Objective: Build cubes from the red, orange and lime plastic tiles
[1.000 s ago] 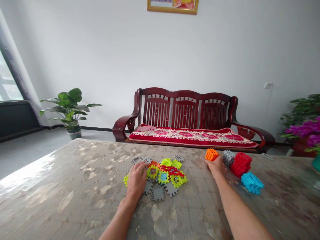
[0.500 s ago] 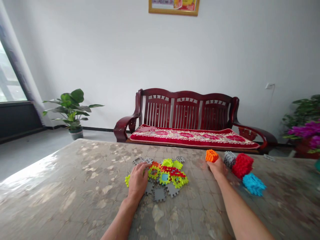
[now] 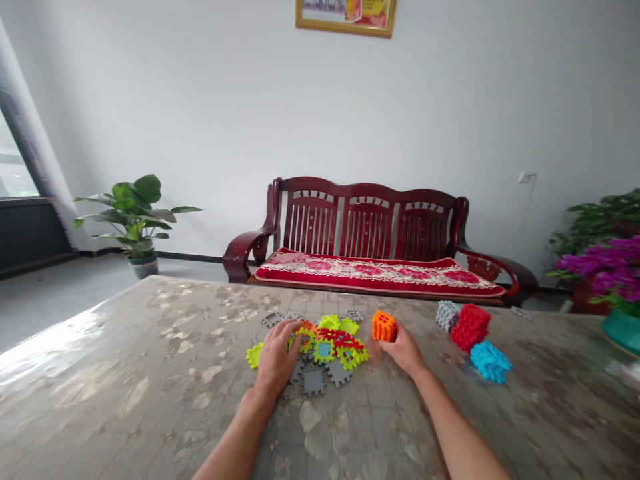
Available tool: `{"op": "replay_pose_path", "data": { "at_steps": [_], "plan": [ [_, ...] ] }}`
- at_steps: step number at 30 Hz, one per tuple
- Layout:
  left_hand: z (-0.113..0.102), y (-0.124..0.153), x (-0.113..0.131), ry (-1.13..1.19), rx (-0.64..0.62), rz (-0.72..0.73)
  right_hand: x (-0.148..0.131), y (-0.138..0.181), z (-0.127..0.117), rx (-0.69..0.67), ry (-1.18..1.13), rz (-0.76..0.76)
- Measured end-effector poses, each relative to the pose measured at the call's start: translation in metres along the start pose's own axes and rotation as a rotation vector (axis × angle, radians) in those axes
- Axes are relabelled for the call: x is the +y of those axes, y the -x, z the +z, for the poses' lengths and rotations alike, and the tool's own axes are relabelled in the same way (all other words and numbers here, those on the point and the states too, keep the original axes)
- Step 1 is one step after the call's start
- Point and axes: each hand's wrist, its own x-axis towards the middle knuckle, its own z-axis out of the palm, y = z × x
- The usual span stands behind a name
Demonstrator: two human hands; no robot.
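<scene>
1. Pale walls stand behind a dark red wooden bench [image 3: 370, 227] with a red floral cushion [image 3: 380, 272]; a potted plant [image 3: 140, 212] is on the left, and purple flowers [image 3: 605, 263] are on the right.
2. Nearer, a table with a grey-brown floral cover [image 3: 165, 400] fills the foreground.
3. Right hand [image 3: 406, 348]: closed on an orange stack [image 3: 384, 325] of toothed pieces, gripping it low on its near right side, with the top of the stack exposed. Whether the stack's underside touches the table cannot be told.
4. That orange stack is just right of a loose pile [image 3: 324, 351], around the middle of the table and toward its far edge.
5. Left hand [image 3: 275, 353]: laid over the left side of the pile, palm down, fingers bent toward the pieces. Its fingertips are partly hidden, so I cannot tell whether it pinches anything.
6. Within the pile, red pieces [image 3: 343, 339] lie among lime ones, and flat grey pieces [image 3: 314, 381] spread along the near side. One lime piece [image 3: 254, 356] shows left of the left hand.
7. Farther right, well apart from the pile, a grey stack [image 3: 447, 315], a red stack [image 3: 470, 327] and a blue stack [image 3: 491, 361] sit close together, the blue one nearest.
</scene>
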Motion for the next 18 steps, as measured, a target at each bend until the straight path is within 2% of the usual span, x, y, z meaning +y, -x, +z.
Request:
{"op": "replay_pose_path", "data": {
  "at_steps": [3, 9, 12, 18],
  "plan": [
    [0.0, 0.003, 0.01, 0.09, -0.088, 0.087, -0.023, 0.017, 0.013, -0.093, 0.031, -0.147],
    [0.001, 0.008, 0.025, 0.154, -0.182, 0.138, -0.066, 0.036, 0.028, -0.11, 0.17, -0.435],
    [0.001, 0.009, 0.029, 0.144, -0.241, 0.155, -0.078, 0.041, 0.031, -0.073, 0.187, -0.503],
    [0.001, 0.009, 0.036, 0.044, -0.335, 0.225, -0.094, 0.05, 0.036, -0.061, 0.115, -0.524]
  ]
}}
